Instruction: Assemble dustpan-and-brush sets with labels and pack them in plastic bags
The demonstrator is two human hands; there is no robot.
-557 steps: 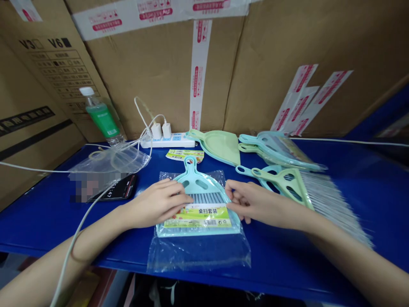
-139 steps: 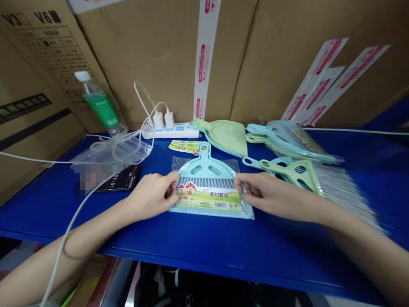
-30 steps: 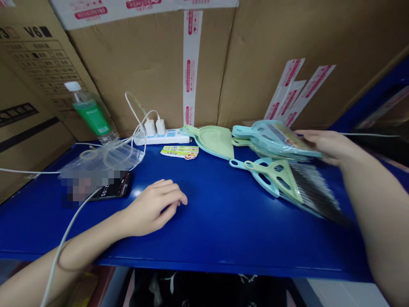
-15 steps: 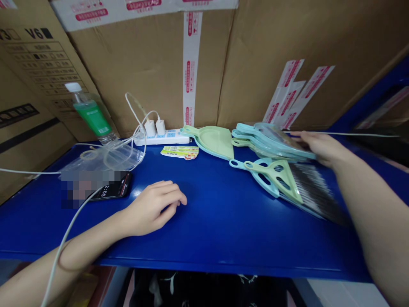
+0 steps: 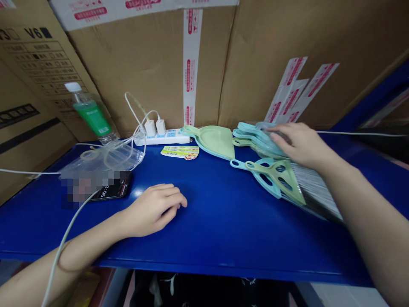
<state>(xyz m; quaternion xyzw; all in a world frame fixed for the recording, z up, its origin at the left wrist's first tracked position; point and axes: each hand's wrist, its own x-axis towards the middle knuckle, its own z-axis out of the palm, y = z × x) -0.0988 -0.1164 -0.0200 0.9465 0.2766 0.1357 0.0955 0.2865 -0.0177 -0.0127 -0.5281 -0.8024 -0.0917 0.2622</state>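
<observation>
My left hand rests on the blue tabletop, holding nothing, its fingers loosely bent and the thumb apart from them. At the back right, my right hand lies over a stack of light blue dustpans. Its thumb and fingers close around the dark bristles of a brush on that stack; the palm hides most of it. Just in front lie a pale green brush and a blue one with long grey bristles. Left of the stack, a green dustpan sits on a blue one.
Along the back stand large taped cardboard boxes. A white power strip with chargers and cables lies by them, near colourful paper tags. On the left are a green-labelled bottle, a clear plastic bag and a phone.
My right hand has moved left from the outer edge of the stack onto its top. My left hand stays where it was. The dustpans have hardly shifted.
</observation>
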